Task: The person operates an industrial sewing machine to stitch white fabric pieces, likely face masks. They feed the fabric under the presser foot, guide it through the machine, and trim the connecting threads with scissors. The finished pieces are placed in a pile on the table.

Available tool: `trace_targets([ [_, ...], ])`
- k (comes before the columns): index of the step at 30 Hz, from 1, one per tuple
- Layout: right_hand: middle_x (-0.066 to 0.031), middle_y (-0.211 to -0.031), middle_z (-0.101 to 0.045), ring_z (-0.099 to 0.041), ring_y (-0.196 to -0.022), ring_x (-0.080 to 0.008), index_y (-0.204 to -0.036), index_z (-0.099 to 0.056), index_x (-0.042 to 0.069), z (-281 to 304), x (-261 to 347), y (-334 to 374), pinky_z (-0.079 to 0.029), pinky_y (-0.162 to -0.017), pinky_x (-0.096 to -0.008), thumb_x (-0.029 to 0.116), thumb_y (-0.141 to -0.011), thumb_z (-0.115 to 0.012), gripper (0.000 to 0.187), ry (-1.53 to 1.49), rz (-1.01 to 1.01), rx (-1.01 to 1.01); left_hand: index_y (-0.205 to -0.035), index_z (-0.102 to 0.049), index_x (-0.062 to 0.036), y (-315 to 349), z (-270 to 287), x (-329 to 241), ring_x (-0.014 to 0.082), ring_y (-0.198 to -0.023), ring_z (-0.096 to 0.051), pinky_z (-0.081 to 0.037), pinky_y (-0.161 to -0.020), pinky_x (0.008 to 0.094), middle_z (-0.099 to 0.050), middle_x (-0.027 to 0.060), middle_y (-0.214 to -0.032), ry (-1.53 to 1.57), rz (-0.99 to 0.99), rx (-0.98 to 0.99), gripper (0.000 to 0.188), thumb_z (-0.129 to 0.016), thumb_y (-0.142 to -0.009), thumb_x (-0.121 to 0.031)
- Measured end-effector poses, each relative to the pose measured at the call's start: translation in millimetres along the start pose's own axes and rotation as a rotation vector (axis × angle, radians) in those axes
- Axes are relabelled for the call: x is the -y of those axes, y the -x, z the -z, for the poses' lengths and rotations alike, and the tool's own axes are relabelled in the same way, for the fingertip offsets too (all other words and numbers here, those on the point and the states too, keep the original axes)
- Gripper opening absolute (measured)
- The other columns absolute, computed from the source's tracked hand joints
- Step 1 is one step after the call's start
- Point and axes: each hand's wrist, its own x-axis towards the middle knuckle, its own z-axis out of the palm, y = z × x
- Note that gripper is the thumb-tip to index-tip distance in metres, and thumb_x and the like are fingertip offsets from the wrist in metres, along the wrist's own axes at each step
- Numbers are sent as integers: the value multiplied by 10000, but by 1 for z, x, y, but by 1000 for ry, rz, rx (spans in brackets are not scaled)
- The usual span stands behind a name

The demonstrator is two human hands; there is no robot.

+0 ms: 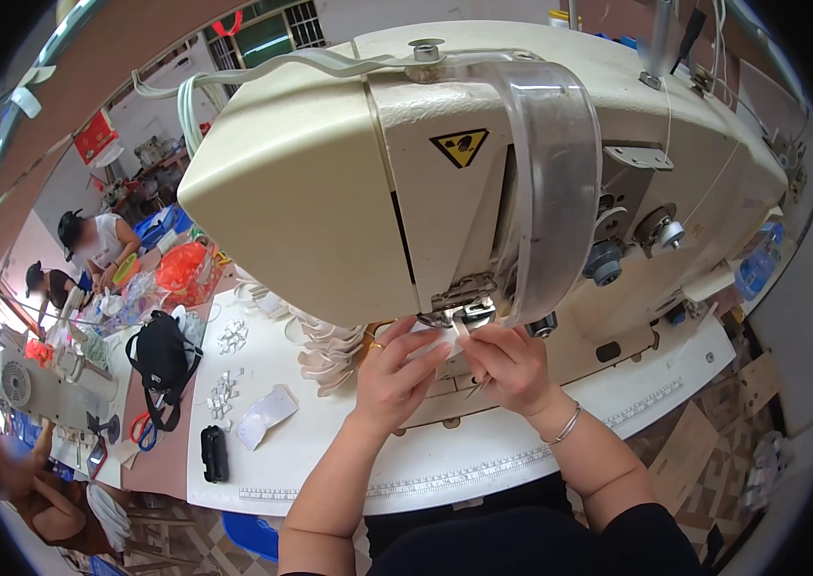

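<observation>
Under the needle area of a cream sewing machine (306, 192), both my hands meet at a small white piece (443, 346). My left hand (395, 374), with a ring on one finger, pinches it from the left. From the right, my right hand (514, 370) pinches a narrow white strip (459, 327) beside the metal presser parts (472, 312). A thin pointed thing (476, 388) pokes out below the right fingers; its kind is unclear. Left of my left hand lies a stack of curved off-white pieces (325, 350). The machine head partly hides the fingertips' work spot.
On the white table (330, 446) lie small white strips (222, 394), a pale flat piece (266, 417) and a black case-like object (215, 454). A ruler tape (493, 468) follows the front edge. Further left are a black bag (165, 360), another machine (32, 384) and several people.
</observation>
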Motion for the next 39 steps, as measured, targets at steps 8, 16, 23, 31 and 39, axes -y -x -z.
trace_targets([
  [8,-17,-842,-548,-549,-689,-208,-855,-648,64,-2,2,0,-456,-585,-305,7,-586,-697,279,-14,-31,30,-916,-686,-116,-7,0,11,273,-763,-576,-486,-644,341,-587,66,-877,104,-82,-1,415,-660,-575,119],
  [16,-40,-830,-553,-540,-669,-205,-840,-641,61,0,7,0,-452,-576,-299,17,-612,-716,244,-43,-71,23,-901,-697,-146,-10,6,17,155,-695,-559,-452,-570,257,-594,26,-797,164,72,53,359,-660,-634,92],
  [23,-38,-824,-560,-524,-672,-204,-827,-622,65,14,6,28,-445,-563,-295,-6,-616,-696,235,-88,-149,84,-868,-685,-132,-12,5,22,168,-692,-581,-458,-564,273,-616,41,-785,223,151,89,312,-639,-655,91],
  [31,-36,-790,-560,-517,-669,-211,-804,-603,64,18,5,38,-440,-565,-296,-25,-626,-687,216,-131,-212,86,-787,-633,-41,-8,-8,40,165,-528,-549,-407,-490,247,-588,54,-629,328,267,21,202,-557,-698,123],
  [39,-71,-794,-573,-528,-689,-151,-920,-548,23,6,-41,42,-418,-593,-264,12,-773,-595,155,-411,-806,-194,-780,-583,-2,1,-20,41,174,-564,-523,-402,-490,271,-579,69,-665,268,419,-60,101,-621,-686,2],
])
